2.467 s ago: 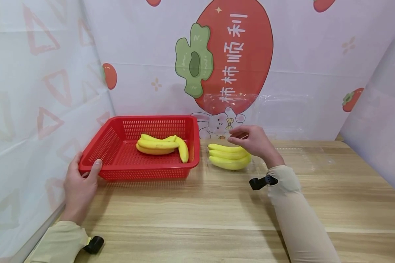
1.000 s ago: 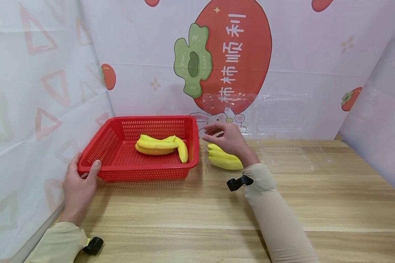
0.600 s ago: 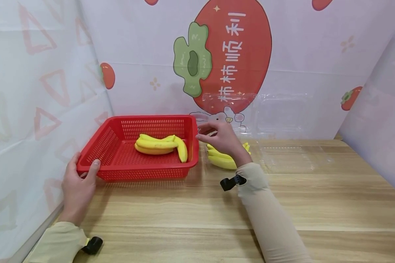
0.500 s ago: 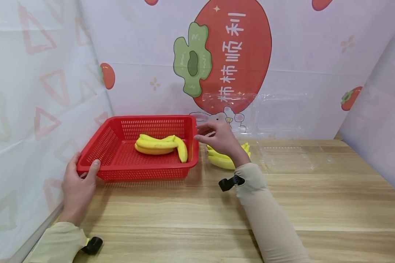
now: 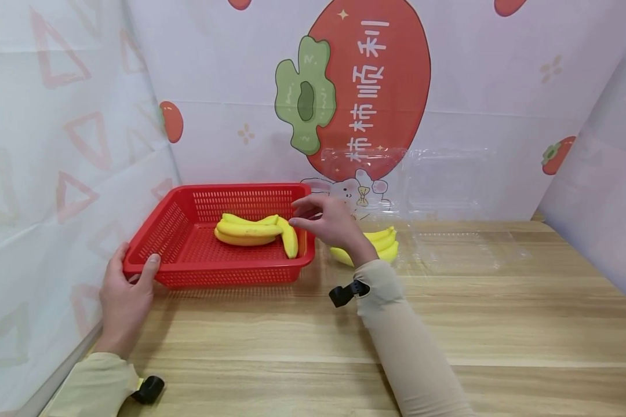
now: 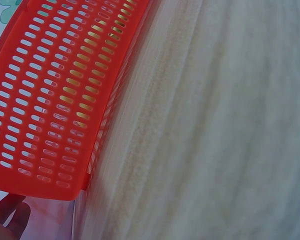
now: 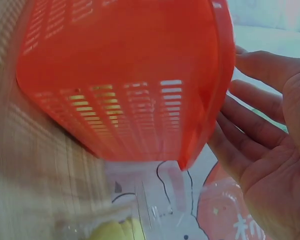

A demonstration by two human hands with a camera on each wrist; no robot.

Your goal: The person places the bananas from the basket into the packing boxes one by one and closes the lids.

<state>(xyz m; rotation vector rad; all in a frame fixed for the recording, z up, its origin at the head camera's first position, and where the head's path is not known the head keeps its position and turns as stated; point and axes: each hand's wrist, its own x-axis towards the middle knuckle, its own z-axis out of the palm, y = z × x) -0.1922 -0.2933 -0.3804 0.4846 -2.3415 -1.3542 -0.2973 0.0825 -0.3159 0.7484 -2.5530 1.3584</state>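
A red slotted plastic basket (image 5: pixel 219 265) stands on the wooden table at the left. My left hand (image 5: pixel 127 298) grips its front left corner, thumb over the rim. Inside lie a bunch of yellow bananas (image 5: pixel 247 230) and, at its right end, a single banana (image 5: pixel 289 237). My right hand (image 5: pixel 331 223) hovers over the basket's right rim, fingers loosely bent and nothing held; its fingertips are close to the single banana. In the right wrist view, that hand (image 7: pixel 270 125) is beside the basket rim. Another banana bunch (image 5: pixel 387 248) lies right of the basket, partly hidden by my right wrist.
A clear plastic clamshell container (image 5: pixel 464 249) lies behind and right of the basket, its lid (image 5: pixel 446 179) raised against the back wall; the second bunch sits in its left part. A printed sheet (image 5: pixel 480 69) covers the back, and white sheets (image 5: pixel 57 174) hang at the sides.
My right hand has moved left from above the bunch in the clear container to over the basket's right rim. My left hand and the bananas have stayed in place.
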